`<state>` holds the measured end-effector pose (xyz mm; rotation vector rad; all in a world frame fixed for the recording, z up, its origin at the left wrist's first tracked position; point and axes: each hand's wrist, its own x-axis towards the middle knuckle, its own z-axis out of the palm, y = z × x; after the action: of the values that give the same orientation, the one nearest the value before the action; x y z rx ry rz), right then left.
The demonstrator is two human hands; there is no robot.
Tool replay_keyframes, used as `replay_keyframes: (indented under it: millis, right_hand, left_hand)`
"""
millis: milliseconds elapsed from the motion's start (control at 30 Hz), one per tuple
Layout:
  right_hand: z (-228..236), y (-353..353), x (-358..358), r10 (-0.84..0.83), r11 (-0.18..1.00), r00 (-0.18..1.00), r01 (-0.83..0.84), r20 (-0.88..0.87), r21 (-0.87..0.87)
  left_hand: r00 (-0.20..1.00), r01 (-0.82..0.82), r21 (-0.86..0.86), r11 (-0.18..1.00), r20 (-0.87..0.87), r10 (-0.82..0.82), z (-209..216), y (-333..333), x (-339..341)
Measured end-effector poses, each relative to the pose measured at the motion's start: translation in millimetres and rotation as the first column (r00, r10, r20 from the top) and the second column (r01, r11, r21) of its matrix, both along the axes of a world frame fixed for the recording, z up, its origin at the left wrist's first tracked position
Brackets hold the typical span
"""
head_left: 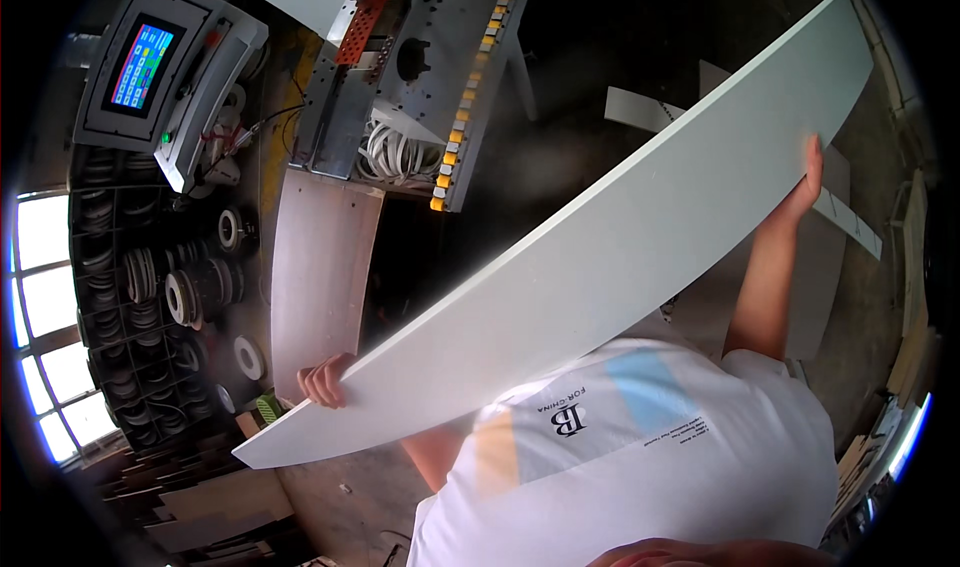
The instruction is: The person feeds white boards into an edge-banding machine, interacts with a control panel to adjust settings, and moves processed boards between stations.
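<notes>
A long white board (600, 267) slants across the front of my body, from the lower left up to the upper right. My left hand (325, 380) grips it near its lower left end, with the fingers curled over the upper edge. Towards the upper right end, my right hand (807, 180) holds the board's lower edge, and part of that hand is hidden. Both arms are spread wide, with the board lying close to my white T-shirt.
Ahead stands a machine with a row of yellow and grey rollers (466, 117), coiled white strips (398, 155) and a pale curved panel (325, 277). A control screen (142, 65) is at the far left, above racks of edging rolls (200, 292). White boards (640, 108) lie beyond my board.
</notes>
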<state>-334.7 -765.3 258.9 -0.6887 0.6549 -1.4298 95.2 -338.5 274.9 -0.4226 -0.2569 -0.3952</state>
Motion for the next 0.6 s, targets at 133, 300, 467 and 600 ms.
replay_keyframes:
  millis: [133,300,467,600]
  right_hand:
    - [2.9,-1.7,4.4,-0.023,1.000,1.000,0.024,-0.021,0.012]
    - [6.5,-4.0,21.6,-0.007,1.000,0.999,0.008,-0.050,0.023]
    - [18.7,-0.8,44.9,-0.082,0.994,0.981,0.093,-0.178,0.052]
    - [20.3,-4.5,75.4,-0.354,0.932,0.742,0.331,-0.569,-0.147]
  left_hand:
    - [1.000,0.004,0.013,1.000,0.002,-0.004,-2.6,-0.5,3.3]
    - [1.000,0.018,0.054,0.998,0.002,-0.018,-2.9,-5.5,10.8]
    - [0.999,0.024,0.130,0.991,-0.031,-0.020,-17.3,-2.0,22.9]
    - [0.994,0.015,0.322,0.947,-0.105,0.020,-56.7,10.3,29.0]
